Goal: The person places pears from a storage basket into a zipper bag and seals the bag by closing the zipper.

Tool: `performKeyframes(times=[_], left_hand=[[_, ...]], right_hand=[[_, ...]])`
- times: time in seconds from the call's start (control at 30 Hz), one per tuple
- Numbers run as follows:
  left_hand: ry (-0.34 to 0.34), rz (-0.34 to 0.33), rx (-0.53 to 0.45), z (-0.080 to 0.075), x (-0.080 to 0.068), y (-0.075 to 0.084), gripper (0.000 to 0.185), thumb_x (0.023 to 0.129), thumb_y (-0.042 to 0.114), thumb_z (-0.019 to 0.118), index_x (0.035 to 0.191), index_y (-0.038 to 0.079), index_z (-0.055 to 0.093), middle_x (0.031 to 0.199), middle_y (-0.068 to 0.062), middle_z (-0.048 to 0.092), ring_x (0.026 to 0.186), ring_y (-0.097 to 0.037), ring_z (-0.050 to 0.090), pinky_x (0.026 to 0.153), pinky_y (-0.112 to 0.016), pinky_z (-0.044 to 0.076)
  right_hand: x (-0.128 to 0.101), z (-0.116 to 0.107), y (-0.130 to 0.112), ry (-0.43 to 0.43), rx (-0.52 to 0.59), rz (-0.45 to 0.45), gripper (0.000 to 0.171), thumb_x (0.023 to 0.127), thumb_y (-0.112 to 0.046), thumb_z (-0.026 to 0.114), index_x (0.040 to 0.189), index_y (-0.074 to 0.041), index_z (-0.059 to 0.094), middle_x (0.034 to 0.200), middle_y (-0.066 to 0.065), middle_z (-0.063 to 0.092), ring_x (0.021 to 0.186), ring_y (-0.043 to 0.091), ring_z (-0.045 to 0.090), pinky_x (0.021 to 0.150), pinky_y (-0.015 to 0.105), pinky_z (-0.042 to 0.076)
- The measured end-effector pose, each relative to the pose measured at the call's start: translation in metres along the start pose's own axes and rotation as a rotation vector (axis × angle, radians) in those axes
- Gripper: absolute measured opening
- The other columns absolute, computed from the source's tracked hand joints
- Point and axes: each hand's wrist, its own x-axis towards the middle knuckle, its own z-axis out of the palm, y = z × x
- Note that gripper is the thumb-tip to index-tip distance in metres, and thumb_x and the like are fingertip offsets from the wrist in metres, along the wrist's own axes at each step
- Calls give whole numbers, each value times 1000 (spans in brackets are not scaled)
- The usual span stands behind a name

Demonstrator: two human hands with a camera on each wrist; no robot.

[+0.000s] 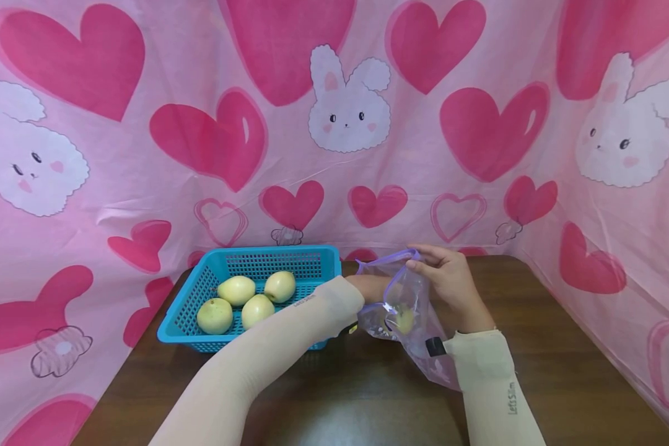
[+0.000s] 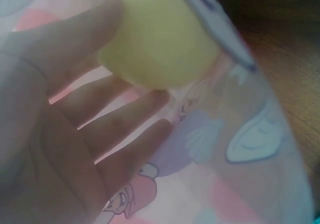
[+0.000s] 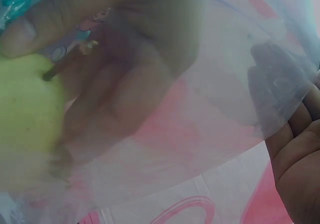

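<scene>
A clear zip bag (image 1: 432, 356) with a purple rim and printed cartoon figures hangs over the table, its mouth spread. My left hand (image 1: 372, 287) reaches into that mouth, its fingers partly hidden by the plastic. Inside the bag it holds a pale yellow pear (image 1: 404, 320), with the thumb on one side and fingers behind, as the left wrist view shows. The pear's brown stem appears through the film in the right wrist view. At the bag's far right rim, my right hand (image 1: 451, 282) pinches the purple edge between thumb and fingers.
To the left a blue perforated plastic basket (image 1: 192, 337) holds several yellow-green pears (image 1: 236, 290). Basket and bag are over a dark brown wooden table (image 1: 334, 396). Pink cloth (image 1: 323, 167) with hearts and rabbits surrounds the back and sides.
</scene>
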Motion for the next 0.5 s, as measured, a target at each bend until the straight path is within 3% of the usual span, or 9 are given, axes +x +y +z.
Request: performKeyframes(times=[0.2, 0.33, 0.4, 0.5], left_hand=[[-1, 74, -51, 1, 1, 0, 49, 95, 35, 49, 140, 14, 52, 130, 4, 58, 114, -3, 52, 98, -21, 39], [-7, 89, 4, -1, 1, 0, 47, 96, 34, 47, 138, 12, 54, 131, 1, 58, 112, -3, 52, 97, -18, 37], [-8, 79, 33, -1, 1, 1, 47, 97, 33, 47, 137, 12, 54, 131, -1, 58, 111, -4, 52, 97, -18, 37], [4, 13, 23, -1, -1, 2, 48, 95, 38, 50, 138, 16, 54, 128, 3, 60, 110, -6, 53, 97, -22, 39]], right_hand=[[5, -1, 20, 10, 55, 23, 38, 84, 1, 73, 120, 9, 63, 106, 26, 67, 90, 7, 68, 77, 23, 54], [6, -2, 28, 19, 64, 10, 39, 84, -3, 75, 121, 5, 65, 106, 23, 68, 91, 9, 69, 76, 24, 54], [6, -2, 29, 17, 65, -1, 39, 84, -4, 75, 121, 5, 65, 105, 23, 68, 91, 9, 69, 77, 24, 54], [6, -2, 30, 8, 77, -8, 39, 84, -6, 75, 121, 5, 65, 105, 23, 68, 93, 10, 69, 79, 25, 54]])
